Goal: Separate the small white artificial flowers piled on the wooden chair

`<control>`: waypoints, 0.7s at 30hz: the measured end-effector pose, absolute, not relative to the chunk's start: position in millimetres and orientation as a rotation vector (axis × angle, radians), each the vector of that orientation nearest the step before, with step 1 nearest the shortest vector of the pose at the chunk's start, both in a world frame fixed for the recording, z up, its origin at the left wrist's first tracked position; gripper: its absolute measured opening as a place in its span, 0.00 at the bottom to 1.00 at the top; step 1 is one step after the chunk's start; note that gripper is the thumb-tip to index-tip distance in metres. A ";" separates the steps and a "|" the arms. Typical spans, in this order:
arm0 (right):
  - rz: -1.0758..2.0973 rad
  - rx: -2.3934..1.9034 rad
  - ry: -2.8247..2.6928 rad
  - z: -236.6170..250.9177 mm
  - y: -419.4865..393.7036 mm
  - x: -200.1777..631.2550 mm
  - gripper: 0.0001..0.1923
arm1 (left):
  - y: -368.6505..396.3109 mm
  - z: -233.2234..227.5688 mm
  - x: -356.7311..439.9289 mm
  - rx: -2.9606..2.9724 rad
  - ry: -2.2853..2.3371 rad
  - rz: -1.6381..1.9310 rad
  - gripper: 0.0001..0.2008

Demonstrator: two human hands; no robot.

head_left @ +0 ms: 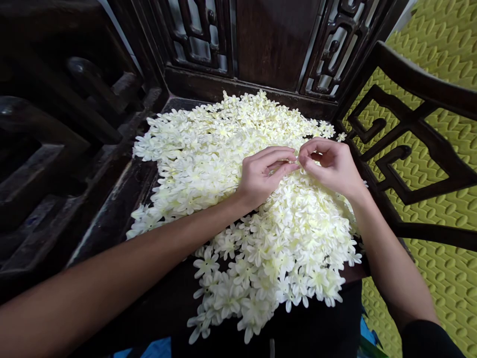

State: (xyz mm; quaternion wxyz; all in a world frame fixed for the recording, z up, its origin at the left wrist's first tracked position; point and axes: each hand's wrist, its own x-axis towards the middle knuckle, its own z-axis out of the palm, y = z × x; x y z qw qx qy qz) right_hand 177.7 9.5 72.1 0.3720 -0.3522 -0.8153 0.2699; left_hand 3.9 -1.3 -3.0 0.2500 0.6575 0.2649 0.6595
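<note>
A big heap of small cream-white artificial flowers (208, 159) covers the seat of a dark wooden chair (122, 209). My left hand (263, 174) and my right hand (331, 166) hover over the middle of the heap, fingertips meeting. Between thumbs and forefingers they pinch one small white flower (297, 160), mostly hidden by the fingers. Both forearms reach in from the bottom of the view, resting just above the flowers.
The chair's carved back (276, 40) rises behind the heap, and a carved armrest (410, 129) stands at the right. More dark wooden furniture (48, 124) is at the left. A yellow-green patterned mat (443, 278) covers the floor at the right.
</note>
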 end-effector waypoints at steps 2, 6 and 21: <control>0.737 -0.941 -2.098 72.2 9.6 178.9 0.06 | -1.2 -3.2 3.6 1.769 0.737 1.781 0.08; 0.782 -0.989 -2.132 72.6 9.8 181.4 0.02 | -1.3 -3.4 3.8 1.727 0.758 1.779 0.09; 0.441 -0.905 -2.249 72.1 8.7 180.4 0.02 | -1.9 -1.8 2.7 1.752 0.809 1.794 0.08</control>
